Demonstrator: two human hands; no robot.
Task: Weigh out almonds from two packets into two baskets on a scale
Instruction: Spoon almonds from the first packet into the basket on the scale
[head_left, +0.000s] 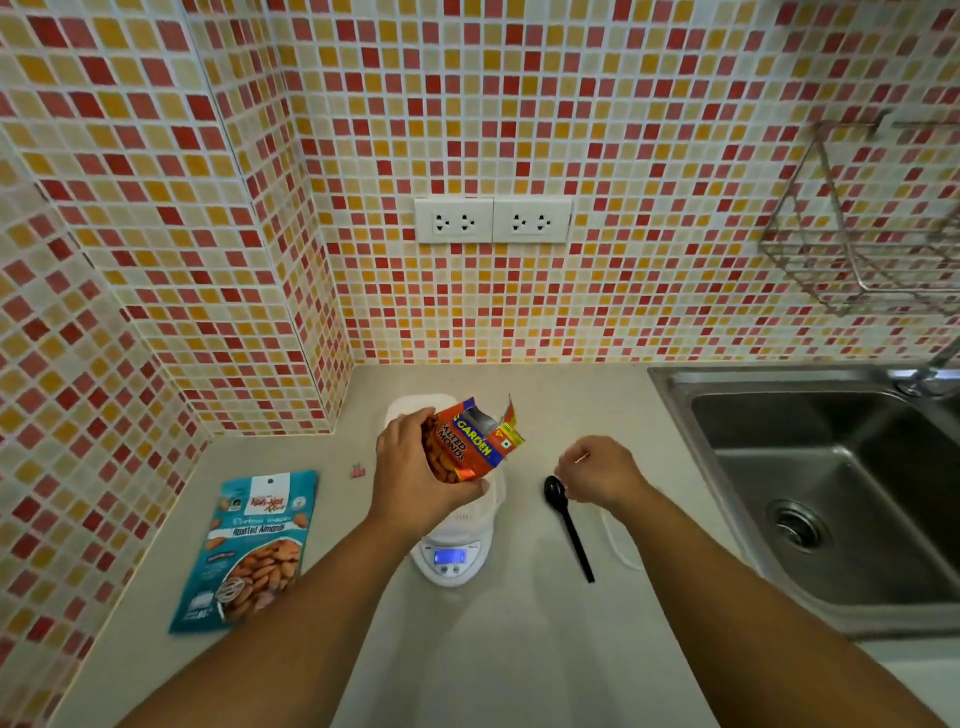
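Observation:
My left hand (410, 467) grips an opened orange packet of salted almonds (467, 447), tilted over a white basket (491, 501) that sits on the white digital scale (451, 560). The scale's display is lit. A second white basket (415, 404) lies behind, mostly hidden by the hand and packet. A teal packet of roasted almonds (260, 545) lies flat on the counter to the left. My right hand (597, 475) hovers with curled fingers at the bowl of a black spoon (569, 525) lying on the counter. A thin orange sliver shows at its knuckles; what it holds is unclear.
A steel sink (831, 493) fills the right side, with a wire rack (857, 234) on the tiled wall above it. Wall sockets (492, 221) sit behind the scale. A small pink clip (357, 472) lies left of the scale, and a white cord (618, 545) lies right of the spoon.

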